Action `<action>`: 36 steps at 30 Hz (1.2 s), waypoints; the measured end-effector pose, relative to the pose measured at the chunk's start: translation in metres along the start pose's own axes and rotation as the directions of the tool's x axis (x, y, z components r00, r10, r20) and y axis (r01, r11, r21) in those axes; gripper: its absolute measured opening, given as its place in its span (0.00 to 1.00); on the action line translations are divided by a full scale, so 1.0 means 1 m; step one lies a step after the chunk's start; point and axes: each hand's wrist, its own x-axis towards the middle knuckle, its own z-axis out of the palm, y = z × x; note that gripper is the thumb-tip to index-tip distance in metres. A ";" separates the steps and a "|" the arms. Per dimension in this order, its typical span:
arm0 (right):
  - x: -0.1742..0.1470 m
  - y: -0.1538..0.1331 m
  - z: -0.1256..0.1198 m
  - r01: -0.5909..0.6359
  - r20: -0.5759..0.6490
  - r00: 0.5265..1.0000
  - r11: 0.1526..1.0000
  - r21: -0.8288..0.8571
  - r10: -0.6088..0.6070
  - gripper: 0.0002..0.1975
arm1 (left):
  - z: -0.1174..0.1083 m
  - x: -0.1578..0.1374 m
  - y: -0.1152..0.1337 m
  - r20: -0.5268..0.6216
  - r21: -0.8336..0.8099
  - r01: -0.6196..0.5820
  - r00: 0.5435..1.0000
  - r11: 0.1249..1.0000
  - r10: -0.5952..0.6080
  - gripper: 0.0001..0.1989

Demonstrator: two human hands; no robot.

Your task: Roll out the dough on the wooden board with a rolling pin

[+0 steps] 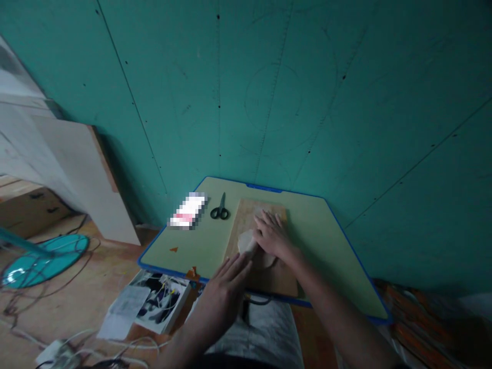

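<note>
A thin whitish piece (246,241), like paper or film, lies on a brown wooden board (274,279); its exact kind is unclear. My right hand (271,234) rests over this piece with its fingers stretched out, covering part of it. My left hand (230,279) is at the board's near left edge, its fingers extended towards the near end of the whitish piece. Whether those fingertips touch the piece cannot be made out. Black-handled scissors (220,209) lie left of the board, blades pointing away from me.
The board is on a pale table with a blue rim (348,238), against a green wall (269,102). A pixelated rectangle (188,211) and an orange scrap (174,249) are on its left side. Below stands an open white box (167,320) of odds and ends, near cables (134,344).
</note>
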 end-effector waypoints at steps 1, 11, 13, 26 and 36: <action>0.004 0.001 -0.001 0.005 0.007 1.000 1.000 -0.011 -0.005 0.27 | 0.000 -0.002 -0.008 -0.017 0.022 0.024 1.000 0.999 -0.024 0.30; 0.051 -0.005 0.003 0.040 0.065 0.997 0.997 -0.066 -0.036 0.28 | -0.009 0.011 -0.055 -0.012 0.166 0.240 0.970 0.957 -0.241 0.21; 0.060 -0.010 0.006 0.025 0.064 0.998 0.998 -0.054 -0.022 0.29 | -0.009 0.018 -0.061 -0.025 0.143 0.282 0.959 0.949 -0.281 0.20; 0.074 -0.022 0.005 -0.002 0.067 0.998 0.999 -0.037 0.004 0.29 | -0.004 0.023 -0.081 -0.070 0.028 0.459 0.887 0.888 -0.457 0.22; 0.025 0.009 0.006 0.035 -0.025 0.999 0.999 -0.009 -0.036 0.28 | -0.005 0.028 -0.034 -0.008 0.165 0.336 0.941 0.927 -0.339 0.19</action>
